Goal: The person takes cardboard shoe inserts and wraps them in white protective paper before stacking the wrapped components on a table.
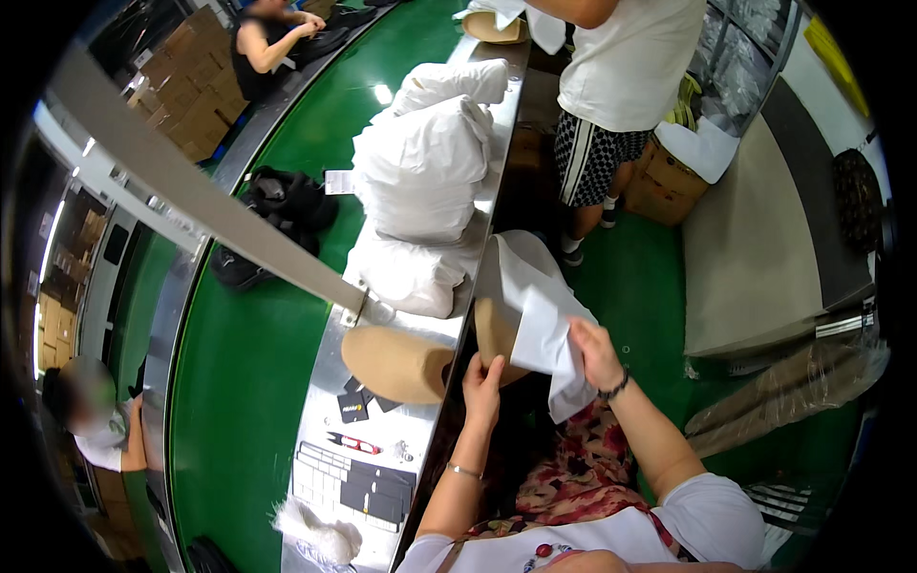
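My left hand grips a tan shoe near its lower end, with the thumb on the near side. A white sheet, paper or thin cloth, covers the shoe's right part and hangs below it. The fingers of my right hand are closed on the sheet's right edge. More white material spreads out just beyond the shoe. Left of my left hand, a second tan shoe rests on the metal bench edge, its opening towards me.
White wrapped bundles are piled farther along the bench. Nearer lie black cards, a red pen and label sheets. A slanting metal post meets the bench. Black shoes sit on the green belt. A co-worker stands ahead.
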`<state>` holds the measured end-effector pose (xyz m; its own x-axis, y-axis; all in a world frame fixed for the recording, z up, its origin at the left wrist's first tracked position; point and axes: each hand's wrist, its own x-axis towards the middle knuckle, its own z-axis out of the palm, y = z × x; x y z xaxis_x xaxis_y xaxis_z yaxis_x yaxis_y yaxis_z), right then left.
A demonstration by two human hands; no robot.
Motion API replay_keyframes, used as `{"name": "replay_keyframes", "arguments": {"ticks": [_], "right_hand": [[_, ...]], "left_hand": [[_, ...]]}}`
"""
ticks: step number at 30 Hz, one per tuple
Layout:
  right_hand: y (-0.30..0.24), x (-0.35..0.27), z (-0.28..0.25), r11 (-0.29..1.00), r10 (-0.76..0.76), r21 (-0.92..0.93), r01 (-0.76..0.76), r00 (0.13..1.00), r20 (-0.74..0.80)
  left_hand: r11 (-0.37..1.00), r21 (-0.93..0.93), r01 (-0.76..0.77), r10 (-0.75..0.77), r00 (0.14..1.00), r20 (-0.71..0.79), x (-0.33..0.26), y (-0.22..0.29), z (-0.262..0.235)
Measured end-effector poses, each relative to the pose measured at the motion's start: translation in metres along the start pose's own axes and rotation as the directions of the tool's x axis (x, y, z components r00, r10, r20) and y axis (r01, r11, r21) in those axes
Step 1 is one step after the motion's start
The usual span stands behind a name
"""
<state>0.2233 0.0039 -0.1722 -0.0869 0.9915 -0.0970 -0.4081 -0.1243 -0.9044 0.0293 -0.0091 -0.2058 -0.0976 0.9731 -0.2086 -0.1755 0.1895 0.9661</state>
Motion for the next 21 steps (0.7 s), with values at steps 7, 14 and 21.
{"name": "replay_keyframes", "arguments": {"ticks": [7, 14, 21], "right_hand": [[-0.038, -0.037, 0.05, 0.755, -0.295, -0.562, 0.339, 0.94, 0.17], [-0.028, -0.012, 0.069, 0.001, -0.531, -0.963, 0.27, 0.816, 0.228], [-0.053, -0.047, 0.093, 0.114, -0.39, -0.851, 0.513, 0.811, 0.437]], "left_hand": [[0.999, 0.009, -0.048, 0.042, 0.943, 0.331, -0.016, 0.029, 0.004], [0.981, -0.192, 0.034, 0.052, 0.904, 0.425, -0.046, 0.074, 0.013], [0.893, -0.423, 0.153, 0.01, 0.933, 0.359, -0.058, 0.076, -0.004]]}}
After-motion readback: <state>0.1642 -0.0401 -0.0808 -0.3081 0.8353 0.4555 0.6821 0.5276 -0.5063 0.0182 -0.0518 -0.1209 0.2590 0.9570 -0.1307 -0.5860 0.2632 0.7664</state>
